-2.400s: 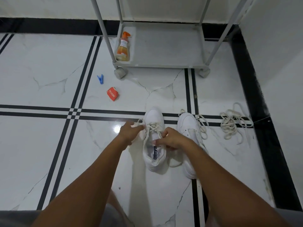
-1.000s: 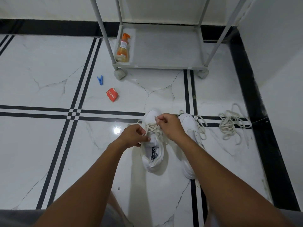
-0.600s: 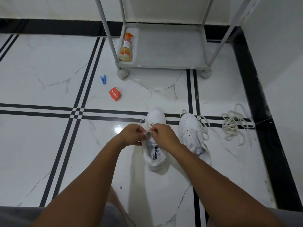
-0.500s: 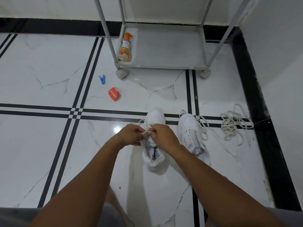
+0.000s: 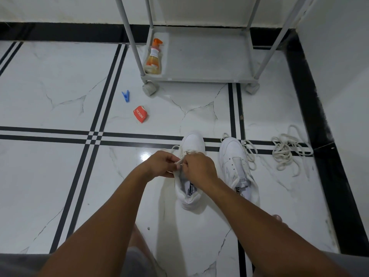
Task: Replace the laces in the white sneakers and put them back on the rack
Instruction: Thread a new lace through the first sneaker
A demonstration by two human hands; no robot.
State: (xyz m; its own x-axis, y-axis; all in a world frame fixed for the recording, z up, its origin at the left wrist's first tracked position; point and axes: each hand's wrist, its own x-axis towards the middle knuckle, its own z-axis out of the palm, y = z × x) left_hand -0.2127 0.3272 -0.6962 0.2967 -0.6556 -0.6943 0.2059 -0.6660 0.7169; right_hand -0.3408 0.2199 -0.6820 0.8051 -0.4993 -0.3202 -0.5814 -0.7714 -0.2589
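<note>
So both hands were bunched together right over the tongue area of the white low-top sneaker on the left (image 5: 189,176), which sat on the glossy white marble floor with black stripe lines (image 5: 60,176). The left hand (image 5: 159,164) and the right hand (image 5: 199,166) were nearly touching, each with fingers curled and pinching a bit of the cream flat lace (image 5: 178,161) that ran between them. Looked to me like the lacing step on that shoe, somewhere near the upper eyelets, though the knuckles hid which hole exactly. The second white sneaker (image 5: 235,164) lay just beside it on the right with a lace trailing loose off its far side, so I'd guess that one wasn't finished. A tangled pile of off-white laces (image 5: 287,152) sat further right near the black border. The grey metal wheeled rack (image 5: 199,78) stood beyond the shoes, with an orange spray bottle (image 5: 153,58) on its bottom shelf. Next move probably needed feeding the lace tip through cleanly and pulling both sides even, then doing the other shoe before anything goes on the rack.
</note>
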